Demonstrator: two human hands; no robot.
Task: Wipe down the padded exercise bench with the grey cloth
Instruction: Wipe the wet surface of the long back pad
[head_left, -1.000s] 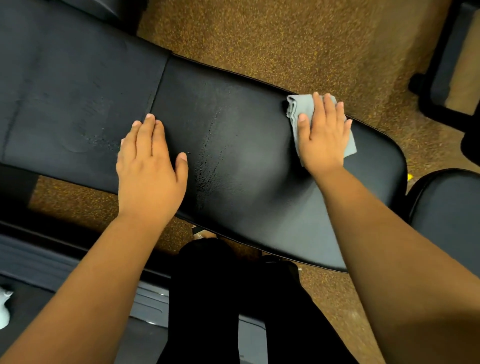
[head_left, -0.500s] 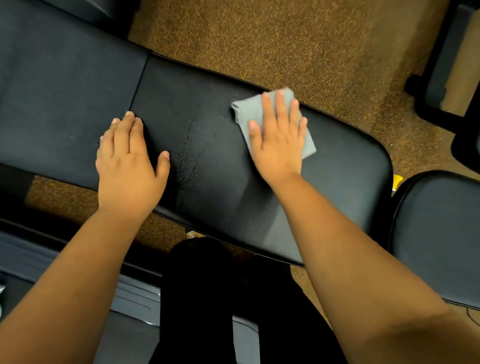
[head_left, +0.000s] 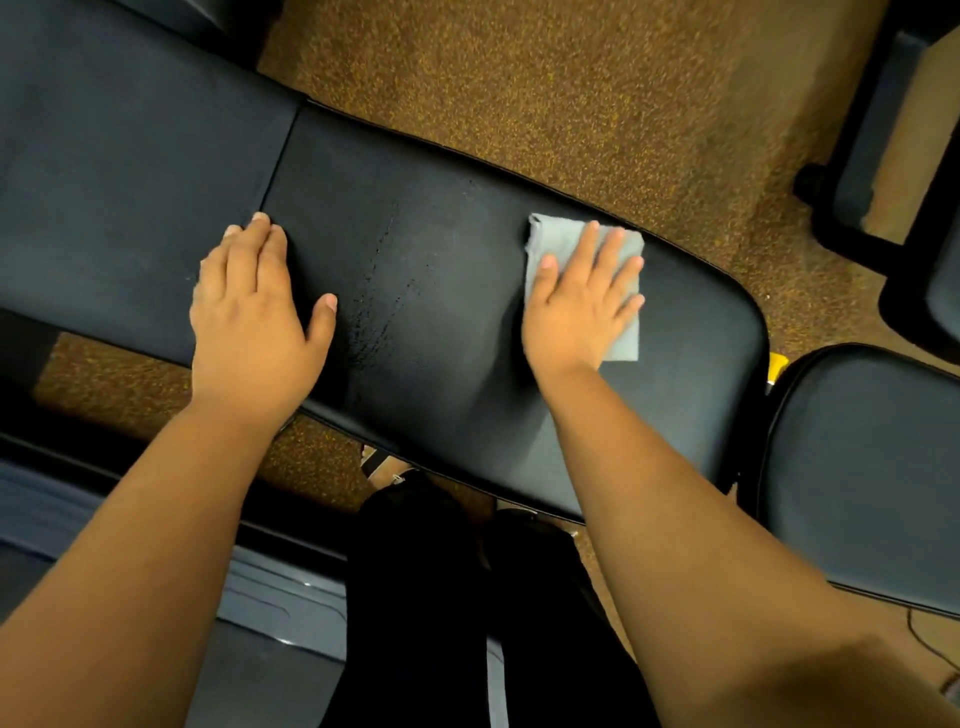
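Note:
The black padded bench (head_left: 447, 291) runs from upper left to lower right across the view. A folded grey cloth (head_left: 558, 239) lies flat on its right half near the far edge. My right hand (head_left: 576, 306) presses on the cloth, palm down with fingers spread, covering most of it. My left hand (head_left: 254, 317) rests flat on the pad just right of the seam between the two cushions, holding nothing. A streak of wet droplets (head_left: 379, 312) shines on the pad between my hands.
A second black pad (head_left: 872, 478) stands at the right, close to the bench's end. Dark metal frame tubes (head_left: 852, 171) rise at the upper right. Speckled brown floor (head_left: 571, 88) lies beyond. My dark-trousered legs (head_left: 457, 613) are below, with a grey base (head_left: 270, 608) to the left.
My right hand slid the cloth leftward along the pad, then back toward the right end. My left hand stayed flat near the seam.

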